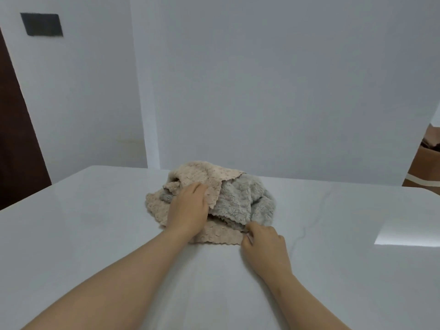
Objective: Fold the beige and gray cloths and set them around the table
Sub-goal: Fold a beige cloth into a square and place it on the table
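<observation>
A person leans over a white desk (107, 234), both bare forearms stretched out towards a heap of cloths (226, 201) that sits a little past the middle of the desk, towards 12 o'clock from where the person stands. The heap is loose and unfolded. A beige cloth (209, 175) with a scalloped edge is draped over its top, from 12 o'clock down to the centre. A fluffy gray cloth (240, 201) bulges out on the 3 o'clock side. Another beige cloth (219, 234) lies flat underneath, showing along the 6 o'clock edge and round to 9 o'clock.

The left hand (188, 208) lies palm down on the heap, coming in from 7 o'clock. Its fingers are stretched out and pressing on the cloth beside the edge of the top beige flap; it grips nothing that I can see. The right hand (264, 244) is at the heap's 5 o'clock corner, fingers curled in and pinching the edge there. Gray and beige layers meet at that spot, and I cannot tell which one it has hold of.

Beyond the desk stand pale walls, with a dark rectangular panel (41, 24) high at 10 o'clock and a brown door (14, 139) at 9 o'clock. A brown bag (426, 163) shows past the desk at 2 o'clock, and a bright patch of light (404, 232) lies on the desk at 3 o'clock.
</observation>
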{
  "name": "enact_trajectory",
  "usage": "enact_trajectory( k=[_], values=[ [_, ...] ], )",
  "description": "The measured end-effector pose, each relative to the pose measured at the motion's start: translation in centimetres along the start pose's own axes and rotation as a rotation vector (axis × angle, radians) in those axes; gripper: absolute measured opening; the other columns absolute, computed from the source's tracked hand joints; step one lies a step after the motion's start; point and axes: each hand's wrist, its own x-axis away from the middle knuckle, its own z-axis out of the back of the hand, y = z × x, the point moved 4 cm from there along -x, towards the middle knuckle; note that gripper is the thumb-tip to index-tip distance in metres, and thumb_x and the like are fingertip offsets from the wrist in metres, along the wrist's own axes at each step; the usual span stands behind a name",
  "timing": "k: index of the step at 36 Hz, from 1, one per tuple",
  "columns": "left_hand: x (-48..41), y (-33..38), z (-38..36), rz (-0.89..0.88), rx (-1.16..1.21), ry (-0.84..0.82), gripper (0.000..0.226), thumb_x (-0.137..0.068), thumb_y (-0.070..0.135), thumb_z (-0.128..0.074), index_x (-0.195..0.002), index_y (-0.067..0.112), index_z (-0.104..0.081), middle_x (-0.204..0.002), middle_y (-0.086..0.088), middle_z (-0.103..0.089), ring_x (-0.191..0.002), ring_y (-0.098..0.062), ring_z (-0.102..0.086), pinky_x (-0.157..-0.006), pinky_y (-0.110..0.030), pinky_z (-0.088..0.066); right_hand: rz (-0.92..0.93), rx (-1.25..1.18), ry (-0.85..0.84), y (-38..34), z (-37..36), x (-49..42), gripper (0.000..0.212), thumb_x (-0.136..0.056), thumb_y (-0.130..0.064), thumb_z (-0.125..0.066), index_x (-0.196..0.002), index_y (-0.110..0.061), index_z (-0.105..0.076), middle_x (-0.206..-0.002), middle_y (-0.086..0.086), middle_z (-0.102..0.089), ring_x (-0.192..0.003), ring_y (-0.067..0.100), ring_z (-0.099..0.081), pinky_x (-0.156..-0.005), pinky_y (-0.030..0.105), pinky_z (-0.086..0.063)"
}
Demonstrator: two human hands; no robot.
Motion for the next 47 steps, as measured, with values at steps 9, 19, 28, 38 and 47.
enact_trajectory(
  k=[9,19,28,38,47],
  values=[
    [-3.2,-1.8,-2.7,0.138,-0.095,-0.105,0.036,-0.093,0.037,-0.045,-0.126,0.022,-0.045,-0.135,0.001,-0.045,-0.125,-0.023,-0.04,-0.101,-0.042,-0.038,0.046,0.056,0.067,0.2,-0.9,-1.9,0.026,-0.088,-0.025,-0.033,-0.108,-0.022,-0.05,-0.108,-0.004,-0.059,-0.107,0.021,-0.046,-0.076,0.032,-0.028],
    [-4.6,-1.9,1.4,0.336,0.446,0.131,0.012,-0.091,0.02,-0.053,-0.079,0.019,-0.051,-0.08,0.009,-0.051,-0.066,-0.007,-0.045,-0.056,-0.021,-0.036,0.057,0.054,0.066,0.2,-0.8,-1.7,0.026,-0.092,-0.024,-0.037,-0.116,-0.022,-0.048,-0.113,-0.005,-0.057,-0.111,0.02,-0.044,-0.081,0.032,-0.03],
    [-0.2,0.0,10.2,0.125,0.775,0.532,0.025,-0.097,0.017,-0.041,-0.077,0.03,-0.035,-0.07,0.007,-0.039,-0.058,-0.006,-0.038,-0.053,-0.01,-0.037,0.083,-0.064,0.131,-0.4,0.1,-0.1,0.025,-0.091,-0.019,-0.041,-0.113,-0.02,-0.052,-0.106,-0.002,-0.061,-0.103,0.02,-0.051,-0.074,0.029,-0.033],
    [8.2,-2.8,10.0,0.023,0.54,0.149,0.018,-0.092,0.013,-0.05,-0.078,0.023,-0.046,-0.066,0.006,-0.051,-0.059,0.002,-0.047,-0.056,-0.011,-0.038,0.062,-0.373,0.101,-2.6,0.7,3.2,0.03,-0.089,-0.019,-0.051,-0.119,-0.025,-0.053,-0.101,-0.013,-0.053,-0.094,0.005,-0.047,-0.078,0.02,-0.035],
    [13.7,-6.3,4.9,0.303,0.664,-0.027,0.023,-0.095,0.029,-0.045,-0.078,0.022,-0.059,-0.068,0.013,-0.058,-0.07,-0.007,-0.051,-0.063,-0.014,-0.038,0.179,-0.239,-0.07,-5.7,-0.3,6.3,0.041,-0.089,-0.019,-0.047,-0.128,-0.027,-0.047,-0.122,-0.007,-0.054,-0.115,0.014,-0.047,-0.097,0.025,-0.035]
  ],
)
